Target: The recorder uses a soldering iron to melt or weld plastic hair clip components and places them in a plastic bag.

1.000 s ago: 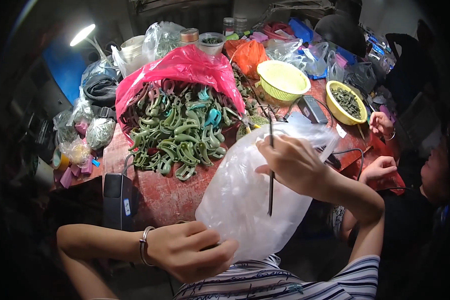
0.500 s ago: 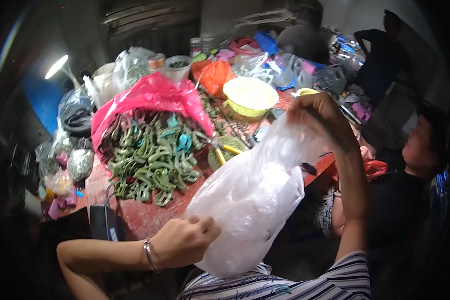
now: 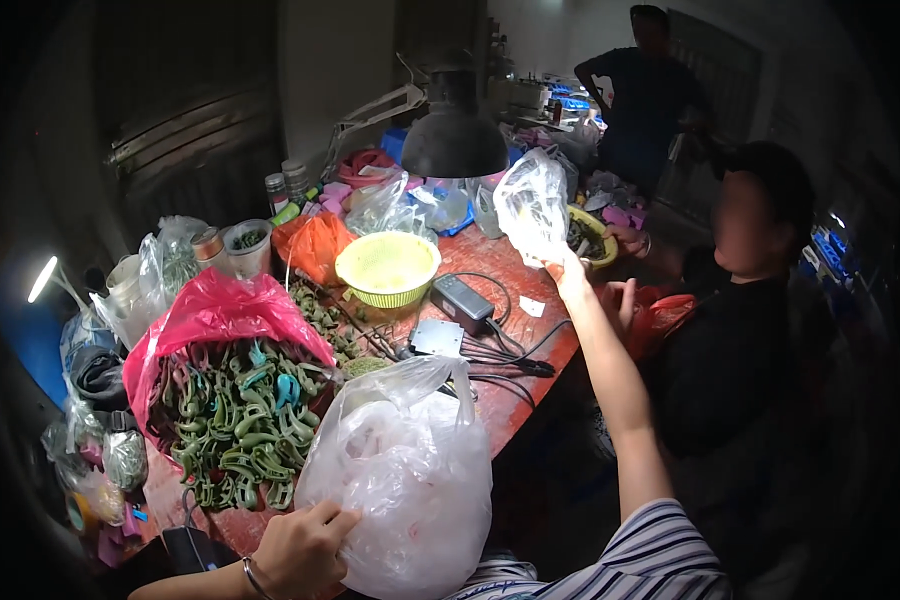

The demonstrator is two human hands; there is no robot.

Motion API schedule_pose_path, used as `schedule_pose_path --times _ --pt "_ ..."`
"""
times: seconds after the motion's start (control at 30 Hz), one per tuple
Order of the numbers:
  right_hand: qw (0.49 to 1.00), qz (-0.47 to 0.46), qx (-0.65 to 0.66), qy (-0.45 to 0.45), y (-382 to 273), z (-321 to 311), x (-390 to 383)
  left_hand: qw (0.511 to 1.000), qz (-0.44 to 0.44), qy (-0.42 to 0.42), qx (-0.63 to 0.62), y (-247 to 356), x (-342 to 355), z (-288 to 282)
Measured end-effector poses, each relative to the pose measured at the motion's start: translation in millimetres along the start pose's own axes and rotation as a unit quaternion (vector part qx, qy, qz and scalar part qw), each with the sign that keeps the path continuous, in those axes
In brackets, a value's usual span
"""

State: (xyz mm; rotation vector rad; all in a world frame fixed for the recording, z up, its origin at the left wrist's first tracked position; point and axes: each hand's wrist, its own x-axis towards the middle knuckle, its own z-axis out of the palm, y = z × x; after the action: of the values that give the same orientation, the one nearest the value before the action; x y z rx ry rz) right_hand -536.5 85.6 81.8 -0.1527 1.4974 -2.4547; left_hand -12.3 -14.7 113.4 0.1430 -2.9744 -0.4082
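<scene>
My left hand (image 3: 305,547) is closed on the lower left side of a bulging white plastic bag (image 3: 410,480), which looks stuffed with more thin plastic. My right hand (image 3: 567,272) reaches far out over the table's right side and grips a clear plastic bag (image 3: 532,200) by its lower end, brightly lit. Left of the white bag, a pink plastic bag (image 3: 235,308) gapes open around a heap of green curved pieces (image 3: 240,430), with a few turquoise ones among them.
A desk lamp (image 3: 455,140) hangs over the red table (image 3: 530,385). Near its middle are a yellow basket (image 3: 388,270), a black power adapter (image 3: 461,300) and cables. A co-worker (image 3: 750,300) sits at the right, near a yellow basin (image 3: 595,238); another person (image 3: 650,110) stands behind.
My right hand has left the white bag's top and stretched forward with a clear bag in it. My left hand keeps hold of the white bag, and the view has shifted to the right.
</scene>
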Motion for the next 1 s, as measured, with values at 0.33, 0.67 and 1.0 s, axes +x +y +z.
schedule_pose_path --times 0.33,0.67,1.0 --pt "0.962 -0.062 -0.134 -0.230 0.5 28.7 -91.8 1.000 -0.005 0.010 -0.007 2.5 -11.4 -10.6" --pt "0.698 -0.399 -0.331 -0.495 -20.9 105.0 -209.6 0.996 -0.049 -0.073 0.024 20.7 -4.3 -27.6" --pt "0.538 -0.240 -0.498 -0.636 -45.8 96.5 -289.7 0.991 -0.106 0.052 0.055 45.6 -44.1 -69.4"
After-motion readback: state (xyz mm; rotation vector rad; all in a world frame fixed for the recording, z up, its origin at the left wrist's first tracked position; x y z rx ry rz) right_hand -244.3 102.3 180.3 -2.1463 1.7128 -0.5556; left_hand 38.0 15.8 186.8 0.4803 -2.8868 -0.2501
